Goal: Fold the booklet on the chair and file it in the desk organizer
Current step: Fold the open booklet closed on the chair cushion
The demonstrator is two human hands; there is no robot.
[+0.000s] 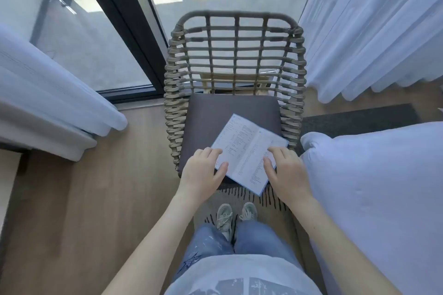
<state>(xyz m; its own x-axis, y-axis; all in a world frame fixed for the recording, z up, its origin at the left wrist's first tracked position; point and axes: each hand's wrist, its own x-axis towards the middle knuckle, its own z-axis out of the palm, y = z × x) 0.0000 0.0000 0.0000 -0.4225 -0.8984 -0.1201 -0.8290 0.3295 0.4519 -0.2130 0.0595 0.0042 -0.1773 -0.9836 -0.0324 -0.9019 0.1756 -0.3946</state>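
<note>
An open white booklet (247, 148) with printed text lies flat on the dark grey seat cushion (215, 112) of a woven rattan chair (233, 55); its near corner juts past the seat's front edge. My left hand (203, 172) rests on the booklet's left page edge, fingers spread. Over on the right page edge sits my right hand (286, 171), fingers laid on the paper. Neither hand has lifted the booklet. No desk organizer is in view.
A bed with white bedding (374, 187) lies close on the right. White curtains (374, 26) hang at both sides and a glass balcony door (115, 31) stands behind the chair. Wooden floor (84, 199) extends left; a striped rug (239, 195) lies under my feet.
</note>
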